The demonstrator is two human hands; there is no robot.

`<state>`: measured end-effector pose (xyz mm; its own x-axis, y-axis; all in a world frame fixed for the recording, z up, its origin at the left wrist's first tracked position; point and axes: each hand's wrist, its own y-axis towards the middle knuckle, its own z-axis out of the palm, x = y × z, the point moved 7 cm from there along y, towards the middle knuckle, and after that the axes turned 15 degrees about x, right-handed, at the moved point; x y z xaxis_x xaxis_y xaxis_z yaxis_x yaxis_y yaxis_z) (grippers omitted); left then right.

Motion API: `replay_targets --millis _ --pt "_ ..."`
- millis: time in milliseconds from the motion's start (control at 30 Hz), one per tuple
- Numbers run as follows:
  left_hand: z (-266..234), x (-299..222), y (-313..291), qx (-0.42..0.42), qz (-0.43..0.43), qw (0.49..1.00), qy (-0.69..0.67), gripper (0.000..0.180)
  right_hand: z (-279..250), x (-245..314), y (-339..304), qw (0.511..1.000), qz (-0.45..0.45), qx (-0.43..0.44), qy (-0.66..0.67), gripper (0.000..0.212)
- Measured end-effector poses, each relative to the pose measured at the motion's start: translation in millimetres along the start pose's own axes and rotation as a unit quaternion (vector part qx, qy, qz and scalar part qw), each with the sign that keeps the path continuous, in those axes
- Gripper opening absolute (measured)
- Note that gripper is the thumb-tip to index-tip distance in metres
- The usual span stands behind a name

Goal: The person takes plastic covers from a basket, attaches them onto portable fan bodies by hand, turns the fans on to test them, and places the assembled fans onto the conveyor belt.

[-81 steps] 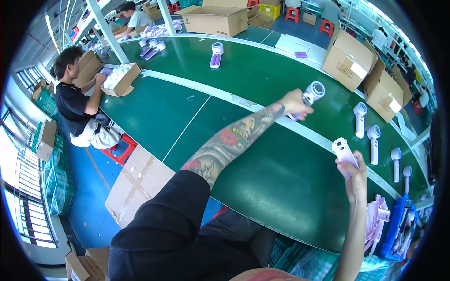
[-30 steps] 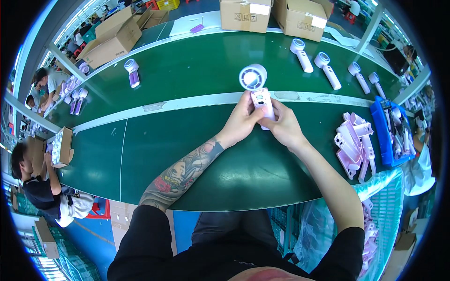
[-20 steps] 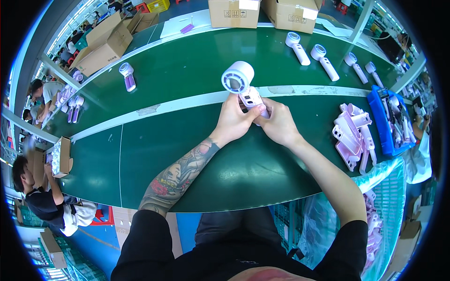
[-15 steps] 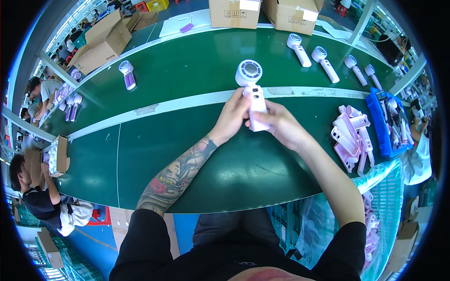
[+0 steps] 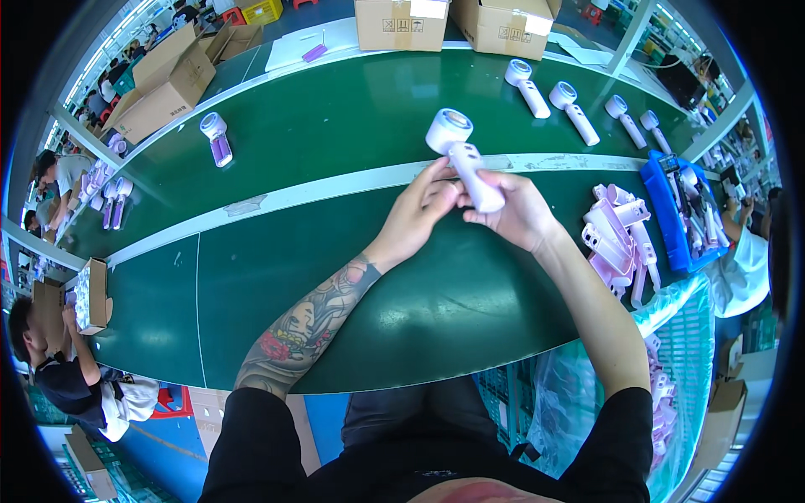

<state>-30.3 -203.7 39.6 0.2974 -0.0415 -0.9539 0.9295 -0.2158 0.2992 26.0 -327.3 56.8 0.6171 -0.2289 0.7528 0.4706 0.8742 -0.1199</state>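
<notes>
Grasping a lavender handheld fan (image 5: 475, 174) in right grip (image 5: 521, 210) above the green counter (image 5: 335, 239), left of pink casings (image 5: 610, 236), with left grip (image 5: 415, 210) curled close beside the fan; cannot tell whether holding too.

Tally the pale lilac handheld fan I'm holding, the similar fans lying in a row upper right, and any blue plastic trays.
Pale lilac handheld fan, held: 1
Similar fans in the row: 4
Blue plastic tray: 1
Total: 6
</notes>
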Motion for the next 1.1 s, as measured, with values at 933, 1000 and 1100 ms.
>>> replay_targets --millis 933,1000,1100 --pt "2 12 1 -0.042 -0.032 0.999 0.000 0.041 -93 65 -13 0.932 -0.140 -0.234 -0.239 0.053" --pt "-1 12 -1 -0.050 -0.040 0.998 0.001 0.039 -83 109 -35 0.819 -0.091 -0.205 -0.528 0.042" --pt "1 13 -1 -0.039 -0.041 0.998 0.002 0.038 -114 167 -88 0.505 0.023 -0.322 -0.800 0.040"
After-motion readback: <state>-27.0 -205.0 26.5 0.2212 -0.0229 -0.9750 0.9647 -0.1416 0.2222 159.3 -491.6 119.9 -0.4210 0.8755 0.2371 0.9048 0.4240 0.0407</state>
